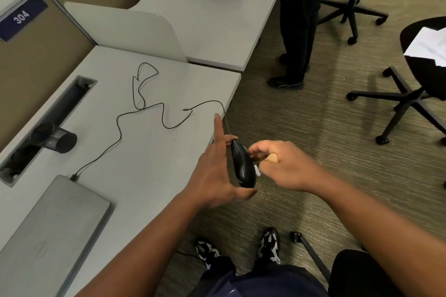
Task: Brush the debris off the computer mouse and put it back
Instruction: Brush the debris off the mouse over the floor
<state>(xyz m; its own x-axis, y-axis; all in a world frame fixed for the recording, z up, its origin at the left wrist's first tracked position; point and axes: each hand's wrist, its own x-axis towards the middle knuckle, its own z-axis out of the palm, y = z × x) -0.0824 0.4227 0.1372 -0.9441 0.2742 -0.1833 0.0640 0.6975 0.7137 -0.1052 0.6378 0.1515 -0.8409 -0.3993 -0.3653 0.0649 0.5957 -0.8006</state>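
Left hand (pixel 214 171) holds the mouse (pixel 242 166) between thumb and fingers, forefinger straight; right hand (pixel 282 164) curls round a brush (pixel 272 158).

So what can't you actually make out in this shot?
- Head view: the brush in the right hand is almost wholly hidden by its curled fingers.
- Debris on the mouse: too small to see.
- The mouse's underside faces away, behind the left hand.
- The laptop is cut off by the frame's edge.

left hand (pixel 214 171) holding mouse (pixel 242 166), right hand (pixel 280 166) brushing
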